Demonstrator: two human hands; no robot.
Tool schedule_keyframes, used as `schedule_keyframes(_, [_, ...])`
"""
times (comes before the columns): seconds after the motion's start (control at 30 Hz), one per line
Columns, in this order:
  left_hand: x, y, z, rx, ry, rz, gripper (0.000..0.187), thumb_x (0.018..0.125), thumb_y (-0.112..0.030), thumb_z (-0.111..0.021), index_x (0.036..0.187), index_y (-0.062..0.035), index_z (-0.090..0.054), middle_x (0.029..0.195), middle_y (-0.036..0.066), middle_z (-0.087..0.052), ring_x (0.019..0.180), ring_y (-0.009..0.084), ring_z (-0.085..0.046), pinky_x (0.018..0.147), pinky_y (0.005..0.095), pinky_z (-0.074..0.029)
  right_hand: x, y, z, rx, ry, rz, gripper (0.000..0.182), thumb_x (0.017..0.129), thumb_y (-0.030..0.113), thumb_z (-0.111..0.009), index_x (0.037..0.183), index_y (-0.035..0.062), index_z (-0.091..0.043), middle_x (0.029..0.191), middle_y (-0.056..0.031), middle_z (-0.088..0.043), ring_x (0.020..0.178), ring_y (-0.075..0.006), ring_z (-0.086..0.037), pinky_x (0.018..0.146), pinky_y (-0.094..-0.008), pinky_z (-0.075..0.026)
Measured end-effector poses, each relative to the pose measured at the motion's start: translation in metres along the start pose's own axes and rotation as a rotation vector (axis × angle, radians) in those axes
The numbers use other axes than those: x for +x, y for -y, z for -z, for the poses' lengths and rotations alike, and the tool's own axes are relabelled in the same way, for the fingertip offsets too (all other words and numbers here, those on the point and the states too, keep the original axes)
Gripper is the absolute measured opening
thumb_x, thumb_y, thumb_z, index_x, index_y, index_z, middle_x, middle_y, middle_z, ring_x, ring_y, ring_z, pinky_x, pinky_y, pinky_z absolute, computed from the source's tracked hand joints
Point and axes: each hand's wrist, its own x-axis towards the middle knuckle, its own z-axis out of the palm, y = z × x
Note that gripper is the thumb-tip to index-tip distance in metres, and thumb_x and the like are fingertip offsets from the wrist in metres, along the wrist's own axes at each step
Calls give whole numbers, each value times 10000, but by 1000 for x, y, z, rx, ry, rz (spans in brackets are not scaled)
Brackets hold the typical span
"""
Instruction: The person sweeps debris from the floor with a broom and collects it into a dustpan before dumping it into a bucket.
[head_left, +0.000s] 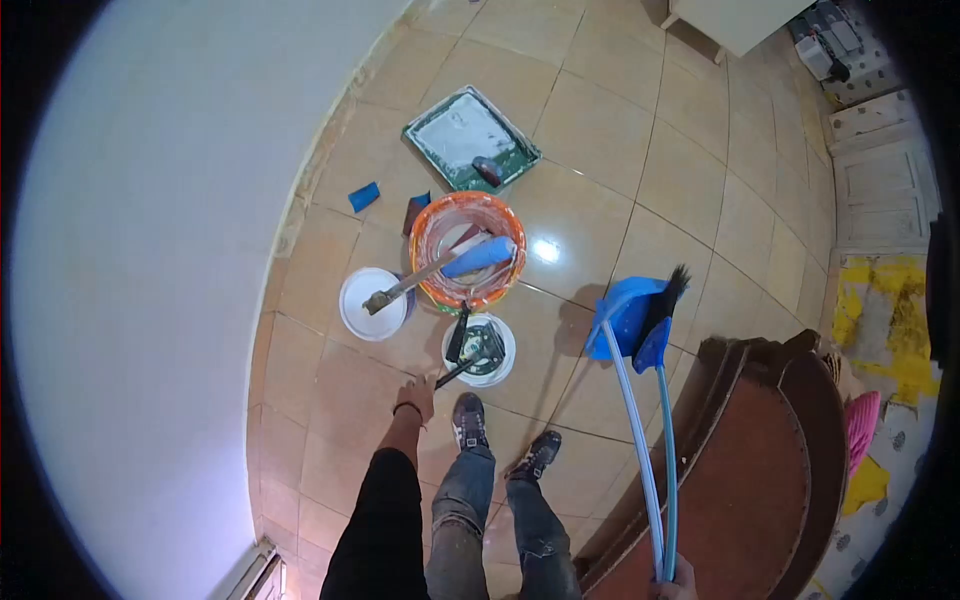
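My left hand (415, 398) is closed at the near end of a dark stick-like handle (453, 375). The handle slants over a small white bucket (507, 362), whose inside is dark green and smeared with white; what it leads to I cannot make out. A second black handle (458, 335) leans over the same bucket. At the bottom edge, my right hand (678, 585) grips the long handles of a blue dustpan (622, 315) and a blue broom (655, 342) with black bristles. Both heads hang to the right of the buckets, the broom partly over the dustpan.
An orange bucket (421, 225) has a blue paint roller (478, 257) and a wooden stick across it. Beside it are a white lidded bucket (370, 300), a green paint tray (525, 160) and a blue scrap (364, 197). Brown furniture (740, 450) stands right, a pale wall (190, 250) left.
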Motion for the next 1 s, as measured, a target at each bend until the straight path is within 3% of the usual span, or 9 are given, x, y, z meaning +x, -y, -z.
schedule_keyframes(0.17, [34, 14, -22, 18, -133, 86, 415, 766, -97, -485, 1171, -87, -394, 1119, 137, -446, 1053, 302, -469, 857, 433, -375, 8, -8, -3, -34, -11, -103, 372, 687, 48, -539, 1052, 19, -475, 660, 16, -427, 497, -76, -416, 418, -233, -354])
schedule_keyframes(0.33, [44, 7, -23, 42, -119, 3, 375, 755, -101, -491, 1124, -76, -432, 1087, 128, -459, 1011, 287, -482, 835, 425, -379, 17, -14, -7, -17, -20, -26, 409, 679, 34, -507, 1084, 11, -458, 650, 4, -453, 484, -85, -430, 418, -230, -370])
schedule_keyframes(0.57, [41, -5, -13, 40, -127, -40, 482, 755, -129, -515, 1217, -86, -388, 1106, 124, -468, 1032, 284, -474, 867, 413, -366, 18, -5, -7, 69, 7, -7, 444, 667, 25, -483, 1110, -2, -458, 661, -2, -465, 505, -94, -450, 433, -232, -385])
schedule_keyframes(0.67, [39, -5, -11, 13, -181, -10, 522, 740, -188, -552, 1216, -74, -373, 1090, 124, -470, 1026, 286, -471, 860, 420, -367, 16, 23, -17, 51, -23, -144, 392, 656, 14, -476, 1048, 0, -483, 668, -6, -465, 526, -96, -458, 447, -233, -388])
schedule_keyframes(0.8, [1, -12, -3, -44, -187, 115, 618, 701, -266, -617, 1212, -54, -341, 1126, 137, -457, 1078, 292, -440, 882, 435, -362, 6, 50, -23, -23, -16, -102, 276, 636, 19, -495, 912, 20, -499, 687, -18, -481, 538, -101, -469, 462, -231, -395])
schedule_keyframes(0.9, [-54, -40, 0, -92, -139, 286, 651, 756, -304, -535, 1307, -54, -296, 1330, 194, -302, 1233, 332, -297, 1013, 455, -213, -6, 78, -23, 21, -19, -94, 254, 641, 41, -509, 893, 14, -508, 679, -29, -497, 546, -113, -490, 465, -234, -405])
schedule_keyframes(0.93, [-87, -60, 12, -221, -234, 320, 670, 759, -345, -516, 1318, -61, -281, 1319, 195, -316, 1240, 333, -282, 1016, 460, -200, -11, 86, -21, 69, -19, -70, 233, 651, 49, -507, 881, 10, -513, 671, -38, -506, 536, -120, -498, 461, -240, -412])
schedule_keyframes(0.97, [-89, -69, -30, -101, -215, 265, 698, 764, -376, -504, 1329, -47, -262, 1323, 211, -299, 1252, 349, -247, 1018, 473, -179, -15, 94, -19, 118, -17, -38, 214, 661, 56, -506, 869, 7, -518, 663, -47, -515, 526, -128, -507, 458, -246, -418])
schedule_keyframes(1.0, [-135, -105, 33, -235, -25, 244, 665, 771, -392, -490, 1296, -24, -314, 1326, 214, -294, 1253, 352, -244, 1016, 464, -188, -16, 100, -11, 131, -16, 22, 214, 661, 56, -506, 869, 7, -518, 663, -47, -515, 526, -128, -507, 458, -246, -418])
